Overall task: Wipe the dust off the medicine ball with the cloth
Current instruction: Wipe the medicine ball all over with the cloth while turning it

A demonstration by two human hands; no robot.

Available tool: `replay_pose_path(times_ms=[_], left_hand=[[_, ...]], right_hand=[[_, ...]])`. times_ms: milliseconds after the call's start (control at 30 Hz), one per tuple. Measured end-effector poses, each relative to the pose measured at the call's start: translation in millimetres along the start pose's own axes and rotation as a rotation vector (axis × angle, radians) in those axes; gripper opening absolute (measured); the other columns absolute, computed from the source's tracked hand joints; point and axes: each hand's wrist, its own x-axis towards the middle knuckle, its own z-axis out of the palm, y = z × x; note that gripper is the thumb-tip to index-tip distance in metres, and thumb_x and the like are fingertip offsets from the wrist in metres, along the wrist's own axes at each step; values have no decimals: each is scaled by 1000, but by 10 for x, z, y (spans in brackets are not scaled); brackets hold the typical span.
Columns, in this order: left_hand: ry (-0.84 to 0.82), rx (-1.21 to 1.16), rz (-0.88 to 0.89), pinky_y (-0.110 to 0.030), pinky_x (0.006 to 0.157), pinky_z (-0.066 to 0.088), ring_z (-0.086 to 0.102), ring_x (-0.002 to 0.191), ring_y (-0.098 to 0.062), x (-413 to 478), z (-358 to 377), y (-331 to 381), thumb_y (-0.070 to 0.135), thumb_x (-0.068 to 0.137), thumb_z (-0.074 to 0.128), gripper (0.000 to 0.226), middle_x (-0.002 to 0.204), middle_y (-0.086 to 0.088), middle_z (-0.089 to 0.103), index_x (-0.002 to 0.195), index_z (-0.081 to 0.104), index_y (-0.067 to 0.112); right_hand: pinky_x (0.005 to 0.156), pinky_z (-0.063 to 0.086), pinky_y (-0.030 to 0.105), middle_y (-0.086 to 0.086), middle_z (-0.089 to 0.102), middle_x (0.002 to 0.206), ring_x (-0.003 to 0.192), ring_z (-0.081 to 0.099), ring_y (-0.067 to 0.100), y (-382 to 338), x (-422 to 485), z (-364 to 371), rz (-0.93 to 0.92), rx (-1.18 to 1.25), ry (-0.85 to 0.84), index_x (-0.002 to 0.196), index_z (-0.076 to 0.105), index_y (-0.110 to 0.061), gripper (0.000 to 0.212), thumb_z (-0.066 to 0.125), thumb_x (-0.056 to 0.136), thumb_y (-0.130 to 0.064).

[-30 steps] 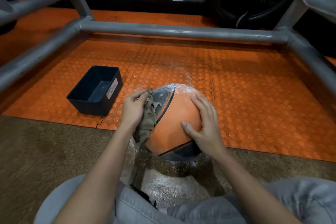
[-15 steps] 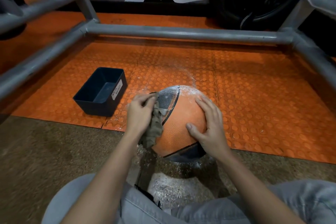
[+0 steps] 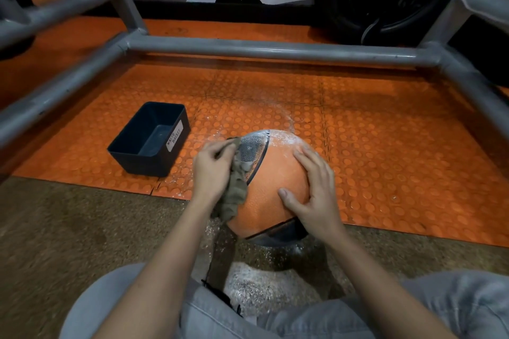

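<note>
An orange and grey medicine ball (image 3: 272, 176) sits on the floor at the edge of the orange mat, with white dust on its top. My left hand (image 3: 212, 170) grips a crumpled olive cloth (image 3: 234, 192) and presses it against the ball's left side. Flat on the ball's right side rests my right hand (image 3: 314, 190), fingers spread, steadying it.
A dark bin labelled waste basket (image 3: 132, 155) stands on the orange studded mat (image 3: 385, 146) to the left of the ball. Grey metal frame tubes (image 3: 275, 51) cross behind and on both sides. White dust lies on the brown floor (image 3: 55, 228) near my knees.
My left hand with the cloth has slid a little up and around the ball's left side. The right hand has stayed in place on the ball.
</note>
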Motion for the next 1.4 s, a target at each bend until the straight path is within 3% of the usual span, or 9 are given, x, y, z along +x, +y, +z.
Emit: replay_pose_path(times_ms=[200, 400, 500, 767, 900, 1033, 1167, 1300, 1400], left_hand=[[-144, 459, 528, -23, 80, 16, 32, 105, -7, -350, 263, 301, 37, 91, 56, 19, 109, 26, 55, 105, 69, 37], [-45, -45, 13, -37, 97, 43, 55, 109, -19, 44, -31, -6, 24, 91, 59, 17, 104, 6, 63, 105, 68, 23], [42, -65, -123, -25, 90, 49, 60, 98, -16, 63, -31, -95, 22, 93, 56, 23, 106, 3, 64, 111, 68, 14], [-97, 339, 622, -30, 86, 29, 35, 101, -6, -322, 250, 130, 43, 86, 50, 31, 107, 24, 54, 105, 71, 31], [-50, 80, 173, -27, 89, 40, 49, 110, -15, 24, 97, -101, 26, 93, 56, 22, 112, 8, 60, 111, 67, 23], [30, -110, -182, -3, 58, 41, 55, 73, 6, 40, 111, -151, 17, 98, 46, 28, 96, 4, 63, 122, 59, 8], [77, 131, 150, -22, 83, 30, 38, 107, -8, -216, 306, 3, 28, 97, 45, 26, 111, 13, 50, 116, 62, 26], [-3, 358, 632, -34, 85, 32, 38, 105, -15, -415, 440, 7, 39, 88, 45, 32, 112, 16, 58, 107, 69, 29], [25, 225, 500, -27, 85, 31, 36, 104, -8, -250, 372, -64, 37, 90, 48, 26, 109, 16, 56, 107, 67, 32]], right_hand=[[114, 19, 37, -10, 32, 149, 139, 24, 14, 24, 17, -33, -17, 11, -12, 138, 36, -32, 64, 52, 79, -52], [112, 23, 50, -17, 29, 148, 139, 23, 16, -30, 22, -16, 4, 19, -49, 138, 34, -40, 68, 54, 77, -63], [111, 24, 52, -18, 29, 147, 139, 24, 16, -35, 21, -19, -1, 15, -53, 138, 34, -39, 69, 54, 77, -63], [112, 25, 47, -8, 33, 149, 138, 26, 15, 59, 86, -76, 40, 41, -26, 138, 35, -34, 66, 51, 80, -59], [110, 21, 35, -17, 30, 145, 135, 25, 9, 69, 112, -84, 75, 80, -10, 135, 34, -39, 65, 51, 77, -61], [106, 19, 29, -16, 32, 144, 131, 24, 3, 92, 155, -106, 121, 97, 0, 135, 34, -40, 65, 49, 76, -63], [103, 16, 10, -15, 34, 140, 129, 27, 6, 144, 222, -111, 124, 92, 37, 134, 36, -35, 63, 46, 78, -62], [104, 16, 10, -15, 34, 140, 129, 26, 3, 151, 263, -102, 125, 71, 42, 138, 39, -28, 67, 45, 79, -61], [106, 18, 21, -18, 32, 141, 127, 23, -3, 134, 258, -89, 123, 83, 25, 136, 36, -35, 65, 46, 78, -62]])
